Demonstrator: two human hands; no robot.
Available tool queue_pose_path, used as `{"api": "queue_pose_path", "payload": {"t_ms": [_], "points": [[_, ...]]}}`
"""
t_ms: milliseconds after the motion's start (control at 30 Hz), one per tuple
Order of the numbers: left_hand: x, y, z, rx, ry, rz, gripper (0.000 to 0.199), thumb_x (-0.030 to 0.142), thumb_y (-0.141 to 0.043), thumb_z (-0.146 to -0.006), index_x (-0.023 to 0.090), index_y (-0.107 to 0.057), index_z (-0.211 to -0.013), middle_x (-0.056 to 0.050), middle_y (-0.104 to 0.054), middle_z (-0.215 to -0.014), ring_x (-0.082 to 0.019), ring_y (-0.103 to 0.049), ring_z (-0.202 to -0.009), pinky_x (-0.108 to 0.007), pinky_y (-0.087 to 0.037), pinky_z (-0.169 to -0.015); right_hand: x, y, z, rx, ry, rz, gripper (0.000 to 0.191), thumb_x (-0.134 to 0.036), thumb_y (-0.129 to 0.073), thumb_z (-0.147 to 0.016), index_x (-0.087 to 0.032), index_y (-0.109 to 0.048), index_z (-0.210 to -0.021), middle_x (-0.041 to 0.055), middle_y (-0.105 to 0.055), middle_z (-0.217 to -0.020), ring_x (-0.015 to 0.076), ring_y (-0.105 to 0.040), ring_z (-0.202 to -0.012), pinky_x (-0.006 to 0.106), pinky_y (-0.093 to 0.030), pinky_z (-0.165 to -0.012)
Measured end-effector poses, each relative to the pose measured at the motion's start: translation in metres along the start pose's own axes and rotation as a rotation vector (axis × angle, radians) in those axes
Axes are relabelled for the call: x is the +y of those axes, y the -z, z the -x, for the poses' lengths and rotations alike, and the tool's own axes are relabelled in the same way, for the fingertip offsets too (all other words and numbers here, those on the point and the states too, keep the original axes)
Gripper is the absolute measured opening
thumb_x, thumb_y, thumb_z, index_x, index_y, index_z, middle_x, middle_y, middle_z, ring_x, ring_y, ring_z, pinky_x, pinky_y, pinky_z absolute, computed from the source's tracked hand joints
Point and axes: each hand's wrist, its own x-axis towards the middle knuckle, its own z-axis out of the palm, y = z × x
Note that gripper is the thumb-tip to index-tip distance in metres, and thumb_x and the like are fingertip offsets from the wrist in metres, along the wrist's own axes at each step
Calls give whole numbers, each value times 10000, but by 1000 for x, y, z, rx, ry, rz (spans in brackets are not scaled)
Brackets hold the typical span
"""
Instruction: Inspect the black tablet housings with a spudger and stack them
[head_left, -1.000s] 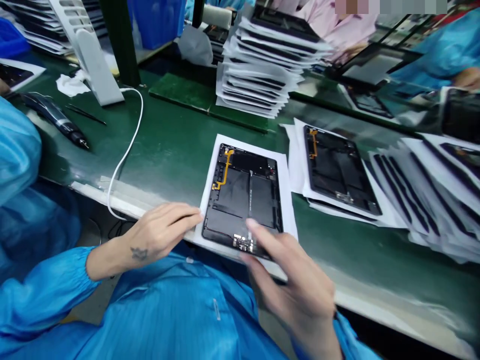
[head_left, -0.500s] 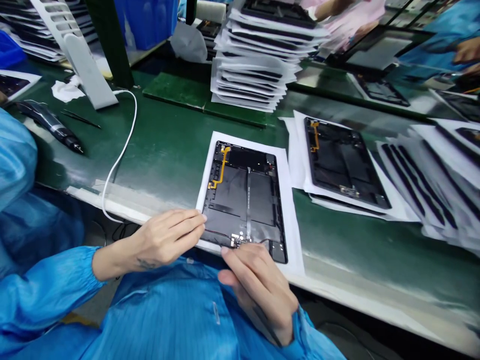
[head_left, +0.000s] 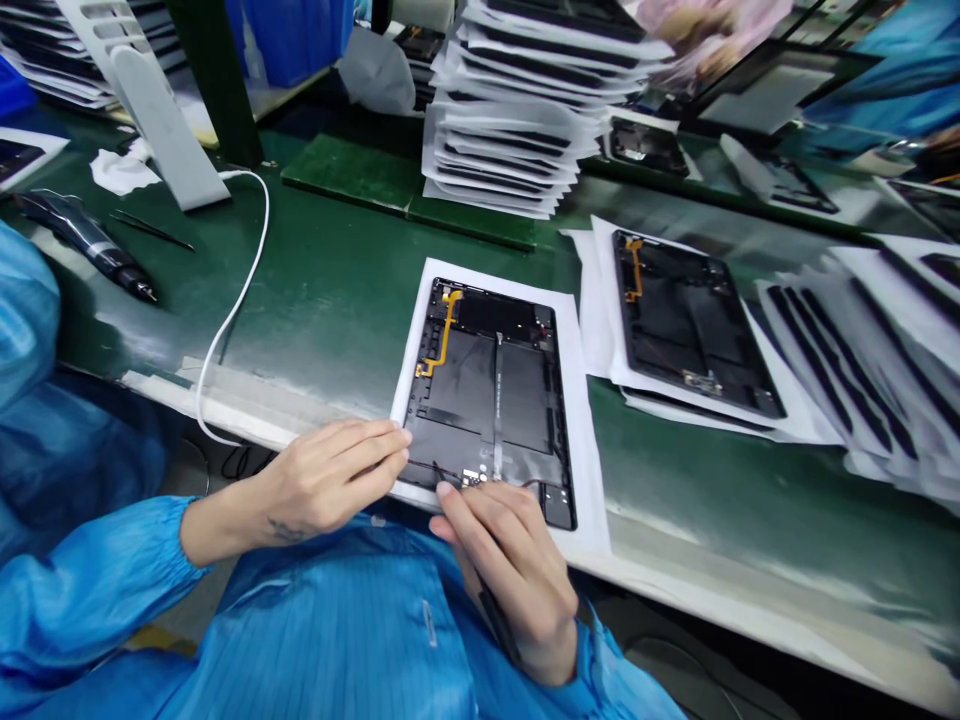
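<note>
An opened black tablet housing (head_left: 480,400) lies on a white sheet (head_left: 589,440) at the bench's front edge. Along its upper left runs an orange flex cable (head_left: 448,335). My left hand (head_left: 330,475) has its fingers together, their tips holding the housing's lower-left edge; the thumb is hidden. Over the bottom edge, beside a small circuit board (head_left: 472,477), my right hand (head_left: 510,570) is closed on dark tweezers (head_left: 496,625). Their thin tip shows near the index finger, at a dark wire along the lower left.
A second open housing (head_left: 694,320) lies on sheets to the right, beside more sheet-wrapped parts (head_left: 847,360). A tall stack (head_left: 510,130) stands behind. At left are an electric screwdriver (head_left: 90,240), another pair of tweezers (head_left: 154,230), a white cable (head_left: 251,290) and a grey stand (head_left: 161,130). Other people work nearby.
My right hand has shifted slightly left and up, and the dark tool tip now shows beyond its fingers. My left hand has stayed at the housing's edge. The view has shifted slightly.
</note>
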Motion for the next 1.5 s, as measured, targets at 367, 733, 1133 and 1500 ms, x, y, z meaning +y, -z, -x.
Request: {"api": "queue_pose_path", "payload": {"t_ms": [367, 733, 1133, 1500], "points": [[11, 3, -9, -98, -32, -156, 283, 104, -461, -1007, 72, -667, -1198, -168, -725, -1157, -283, -703, -1084, -409, -589, -896, -2, 17, 0, 70, -224, -177, 388, -27, -647, -879, -210, -694, -1218, 61, -720, -924, 220, -676, -840, 380, -553, -746], [25, 1, -9, -129, -17, -276, 299, 135, -490, -1004, 54, -623, -1260, -212, -703, -1185, -308, -687, -1116, -434, -543, -924, 4, 7, -48, -73, -346, -433, 160, -112, -585, -957, -204, -715, -949, 24, -745, -841, 165, -693, -766, 309, -556, -706], [1, 3, 0, -38, -66, -110, 249, 121, -467, -1009, 88, -685, -1125, -108, -752, -1157, -230, -720, -1072, -345, -600, -912, 10, 10, -43, -160, -227, -435, 165, -83, -581, -956, -200, -683, -1013, 34, -734, -875, 178, -653, -815, 370, -557, -797], [13, 7, -18, -76, -58, -209, 178, 73, -525, -971, 60, -696, -1021, -125, -741, -1061, -256, -695, -1031, -380, -532, -859, 12, 34, -20, -42, -343, -301, 176, -85, -596, -931, -218, -712, -935, 33, -746, -860, 197, -725, -827, 394, -618, -894]]}}
